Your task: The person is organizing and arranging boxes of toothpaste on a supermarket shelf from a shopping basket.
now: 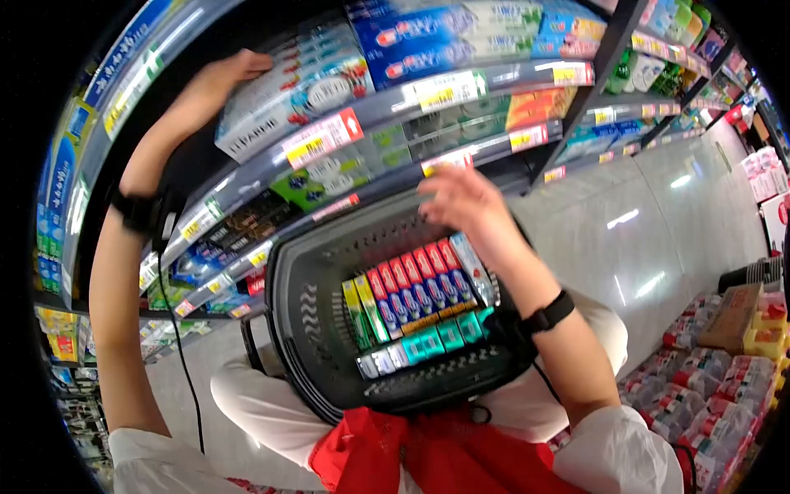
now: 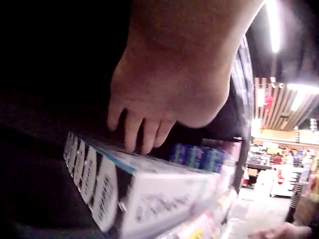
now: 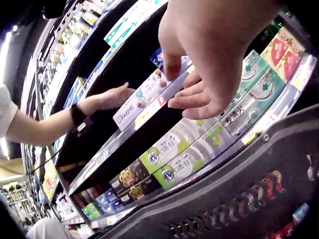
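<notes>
On the upper shelf my left hand (image 1: 216, 89) lies at a row of white-and-blue toothpaste boxes (image 1: 284, 111). Its fingers reach down to the tops of these boxes (image 2: 164, 199) in the left wrist view, not curled round any. My right hand (image 1: 471, 202) hovers over the far right rim of a black shopping basket (image 1: 329, 243). Nothing is in its loosely bent fingers, as the right wrist view of this hand (image 3: 207, 64) also shows. Inside the basket stand red-and-blue boxes (image 1: 415, 288), green-and-yellow boxes (image 1: 362, 309) and teal boxes (image 1: 444, 336).
Blue toothpaste boxes (image 1: 420, 62) sit beside the white row. Green-and-white boxes (image 3: 184, 159) fill the lower shelf, behind a rail of price tags (image 1: 325, 138). The basket stands between the person's knees. Shrink-wrapped bottles (image 1: 691, 395) are stacked on the floor at right.
</notes>
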Demonstrator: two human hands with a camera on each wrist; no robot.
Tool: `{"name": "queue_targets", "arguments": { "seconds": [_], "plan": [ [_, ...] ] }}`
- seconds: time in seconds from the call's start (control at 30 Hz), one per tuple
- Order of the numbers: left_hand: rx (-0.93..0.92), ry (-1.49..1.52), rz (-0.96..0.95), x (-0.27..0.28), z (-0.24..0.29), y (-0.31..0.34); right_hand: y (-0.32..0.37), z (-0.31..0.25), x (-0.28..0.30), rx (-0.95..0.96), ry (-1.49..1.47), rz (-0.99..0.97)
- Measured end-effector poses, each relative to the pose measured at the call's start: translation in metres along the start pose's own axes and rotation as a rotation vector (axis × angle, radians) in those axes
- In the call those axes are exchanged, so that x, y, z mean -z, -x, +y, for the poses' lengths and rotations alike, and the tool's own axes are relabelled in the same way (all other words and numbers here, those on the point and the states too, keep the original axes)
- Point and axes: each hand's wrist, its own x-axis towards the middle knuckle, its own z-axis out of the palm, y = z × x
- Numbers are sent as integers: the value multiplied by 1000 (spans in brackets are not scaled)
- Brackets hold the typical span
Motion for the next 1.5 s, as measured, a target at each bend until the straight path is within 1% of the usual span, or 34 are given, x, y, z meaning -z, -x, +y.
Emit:
{"name": "queue_targets", "arguments": {
  "seconds": [0.03, 0.1, 0.13, 0.17, 0.2, 0.23, 0.27, 0.3, 0.33, 0.37, 0.4, 0.43, 0.47, 0.5, 0.53, 0.6, 0.63, 0.67, 0.73, 0.77, 0.83, 0.9, 0.93, 0.97, 1.03, 1.1, 1.13, 1.17, 1.23, 1.3, 1.33, 1.37, 1.43, 1.5],
  "plan": [
    [-141, 21, 184, -1, 37, 24, -4, -12, 10, 89, -12, 130],
    [-136, 16, 274, -21, 79, 45, 0, -12, 20, 86, -51, 202],
    [-238, -40, 240, -42, 92, 61, 0, -20, 29, 106, -78, 277],
    [-327, -92, 189, -68, 98, 76, 3, -19, 29, 99, -76, 287],
    [-435, -261, 44, -91, 108, 82, 6, -22, 28, 89, -87, 292],
    [-519, -320, -93, -147, 135, 77, 10, -31, 30, 103, -83, 287],
    [-476, -268, -83, -152, 135, 82, 14, -31, 26, 91, -92, 294],
    [-476, -232, -92, -184, 135, 78, 16, -31, 22, 107, -102, 268],
    [-426, -68, -94, -246, 129, 57, 19, -38, 30, 150, -90, 239],
    [-437, -97, -116, -250, 134, 61, 24, -34, 32, 141, -107, 258],
    [-435, -66, -130, -279, 130, 56, 28, -37, 27, 161, -110, 226],
    [-500, -53, -117, -326, 125, 27, 29, -47, 33, 229, -101, 191],
    [-477, -58, -176, -345, 130, 37, 41, -45, 32, 199, -92, 247],
    [-488, -86, -216, -364, 133, 31, 46, -49, 29, 202, -95, 269],
    [-514, -79, -223, -384, 132, 22, 51, -54, 31, 213, -38, 225],
    [-611, -134, -101, -431, 133, 16, 62, -59, 35, 227, 26, 170],
    [-545, -76, -161, -457, 132, 9, 64, -61, 37, 244, 25, 145],
    [-481, -60, -123, -478, 127, 16, 68, -64, 37, 266, 12, 145],
    [-372, -38, -63, -492, 124, 19, 70, -67, 36, 304, 28, 145],
    [-307, -112, -133, -495, 122, 19, 70, -68, 37, 317, 34, 144],
    [-335, -346, -150, -492, 114, 19, 68, -71, 36, 314, 28, 158],
    [-241, -340, -343, -473, 104, 19, 65, -70, 34, 311, 15, 164],
    [-216, -330, -436, -447, 104, 25, 62, -68, 34, 297, 3, 164],
    [-115, -215, -438, -425, 101, 31, 60, -66, 32, 282, -11, 163],
    [78, -51, -332, -383, 103, 51, 57, -63, 25, 277, 3, 156],
    [178, 83, -202, -353, 90, 75, 52, -58, 18, 244, 84, 149],
    [230, 239, -207, -332, 91, 85, 50, -55, 14, 232, 154, 158],
    [391, 343, -248, -311, 94, 96, 46, -49, 10, 219, 212, 145],
    [550, 552, -247, -277, 101, 121, 30, -27, 11, 308, 532, 127],
    [463, 543, -171, -249, 110, 141, 26, -3, 8, 485, 844, 43],
    [450, 584, -193, -237, 113, 147, 30, 3, 2, 501, 954, -15],
    [402, 626, -150, -231, 115, 153, 34, 11, -3, 515, 1066, -67],
    [372, 730, -162, -219, 119, 159, 36, 33, -8, 374, 1022, -205],
    [305, 776, -146, -213, 116, 166, 44, 40, -14, 181, 1093, -291]
  ]
}}
